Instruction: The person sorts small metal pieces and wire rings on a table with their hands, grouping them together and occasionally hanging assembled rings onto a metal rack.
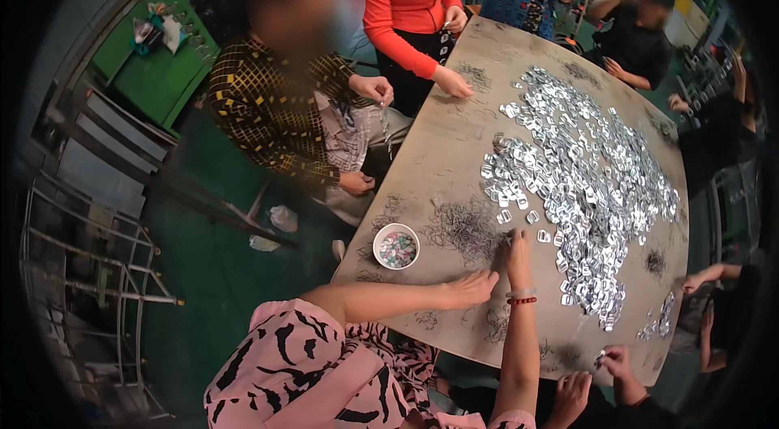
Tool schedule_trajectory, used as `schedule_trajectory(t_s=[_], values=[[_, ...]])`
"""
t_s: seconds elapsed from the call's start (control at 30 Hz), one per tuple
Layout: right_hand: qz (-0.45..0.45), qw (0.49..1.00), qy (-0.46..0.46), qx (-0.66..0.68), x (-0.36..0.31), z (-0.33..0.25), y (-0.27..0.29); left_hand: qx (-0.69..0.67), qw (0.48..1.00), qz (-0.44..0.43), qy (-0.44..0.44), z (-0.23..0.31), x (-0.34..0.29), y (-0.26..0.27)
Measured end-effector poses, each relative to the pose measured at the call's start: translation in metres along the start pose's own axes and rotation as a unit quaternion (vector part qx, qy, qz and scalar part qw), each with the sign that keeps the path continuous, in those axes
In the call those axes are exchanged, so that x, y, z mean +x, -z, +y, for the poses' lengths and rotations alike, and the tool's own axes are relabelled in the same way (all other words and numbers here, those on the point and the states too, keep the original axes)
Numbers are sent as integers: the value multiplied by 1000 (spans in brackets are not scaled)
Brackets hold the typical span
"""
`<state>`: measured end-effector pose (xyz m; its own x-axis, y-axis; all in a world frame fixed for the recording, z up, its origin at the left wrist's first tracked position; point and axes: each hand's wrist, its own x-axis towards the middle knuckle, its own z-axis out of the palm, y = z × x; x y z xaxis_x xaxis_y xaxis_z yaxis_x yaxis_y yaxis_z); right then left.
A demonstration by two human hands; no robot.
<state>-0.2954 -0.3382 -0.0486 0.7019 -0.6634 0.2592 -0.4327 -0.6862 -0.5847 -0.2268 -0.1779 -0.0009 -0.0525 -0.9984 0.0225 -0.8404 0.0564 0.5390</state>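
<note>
My right hand [518, 255], with bracelets at its wrist, reaches to the right edge of a heap of thin dark wire pieces [461, 226]. Its fingertips are pinched together; whatever lies between them is too small to make out. Just left of it, my left hand [474, 289] hovers low over the table with its fingers drawn together, and I cannot see what they hold. Beyond my right hand spreads a large pile of small shiny metal pieces [588, 214], flat with a cut-out in each. A few loose ones lie near my fingers.
A white bowl [396, 246] of small coloured bits stands left of the wire heap on the brown table [422, 145]. Several people sit or stand around the table; a co-worker's hand [452, 82] rests at the far left edge. More wire clumps [655, 262] lie about.
</note>
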Motion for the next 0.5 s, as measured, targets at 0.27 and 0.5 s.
schedule_trajectory(t_s=[0.27,0.5], values=[[-44,995,-74,44,-11,-17,17,-194,974,-76,91,8,-36,39],[90,819,-309,474,-1,-81,41,-305,942,2,142,3,-60,73]])
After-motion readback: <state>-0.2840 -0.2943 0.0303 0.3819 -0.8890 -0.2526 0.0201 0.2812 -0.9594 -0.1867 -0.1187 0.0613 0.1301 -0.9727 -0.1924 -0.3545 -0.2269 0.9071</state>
